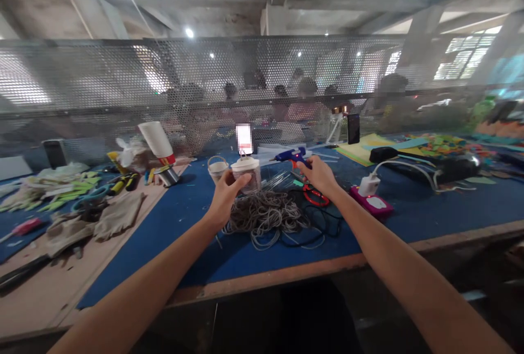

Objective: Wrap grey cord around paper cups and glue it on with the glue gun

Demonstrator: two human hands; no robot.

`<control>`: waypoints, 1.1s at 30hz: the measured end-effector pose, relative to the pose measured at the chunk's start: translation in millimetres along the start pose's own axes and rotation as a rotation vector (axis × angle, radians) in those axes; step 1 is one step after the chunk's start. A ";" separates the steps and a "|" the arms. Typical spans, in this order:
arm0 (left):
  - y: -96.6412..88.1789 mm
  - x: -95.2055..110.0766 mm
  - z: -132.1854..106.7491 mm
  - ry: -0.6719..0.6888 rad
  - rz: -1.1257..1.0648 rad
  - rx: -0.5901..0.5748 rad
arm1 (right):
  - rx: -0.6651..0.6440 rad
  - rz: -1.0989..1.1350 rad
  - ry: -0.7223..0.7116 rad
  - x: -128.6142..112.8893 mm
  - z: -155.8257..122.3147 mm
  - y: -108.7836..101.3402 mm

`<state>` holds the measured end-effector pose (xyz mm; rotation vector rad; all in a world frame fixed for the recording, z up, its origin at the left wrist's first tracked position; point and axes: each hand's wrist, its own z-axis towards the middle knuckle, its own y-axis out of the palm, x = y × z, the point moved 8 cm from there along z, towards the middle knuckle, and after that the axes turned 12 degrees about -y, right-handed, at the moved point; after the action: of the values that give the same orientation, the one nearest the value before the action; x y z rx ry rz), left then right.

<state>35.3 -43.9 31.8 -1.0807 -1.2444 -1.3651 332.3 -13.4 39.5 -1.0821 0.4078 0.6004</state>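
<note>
My left hand [226, 194] grips a paper cup [250, 172] wrapped in pale cord, its white rim facing up. In my right hand [321, 175] is a blue glue gun [290, 154], its nozzle pointing left toward the cup, with a gap between them. Behind the cup stands a small cord-covered basket [218, 168] with a thin looped handle. Below both hands lies a loose heap of grey cord [270, 216]. Red-handled scissors [315, 196] rest under my right wrist, partly hidden.
A purple power socket [372, 204] holds a white plug [368, 184] at right. A stack of paper cups [155, 141] leans at left, near work gloves [118, 216]. A lit phone [244, 138] stands before the perforated metal screen [164, 70]. Glue sticks [278, 180] lie behind the cord.
</note>
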 end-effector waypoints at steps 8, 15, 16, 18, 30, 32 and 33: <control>-1.3 -4.0 1.0 -0.056 0.001 0.000 | 0.255 0.601 -0.260 -40.4 -5.4 -10.0; -1.9 -1.4 1.7 -0.033 -0.040 0.000 | 0.215 0.624 -0.291 -60.3 -20.8 -14.2; -2.4 -1.2 2.2 -0.028 -0.042 0.006 | 0.210 0.622 -0.295 -62.0 -22.4 -13.3; -2.7 0.2 3.1 -0.004 -0.055 0.004 | 0.207 0.597 -0.310 -66.4 -25.7 -11.6; -5.8 6.4 4.7 0.072 -0.110 0.008 | 0.209 0.465 -0.466 -79.6 -34.0 8.0; -6.1 6.0 5.4 0.074 -0.112 0.008 | 0.199 0.414 -0.476 -79.2 -34.4 7.3; -6.0 6.1 5.6 0.078 -0.114 0.006 | 0.192 0.391 -0.483 -79.4 -34.5 6.8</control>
<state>28.5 -38.7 37.4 -0.9556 -1.2686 -1.4749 266.0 -62.6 66.6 -0.6446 0.2455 1.1163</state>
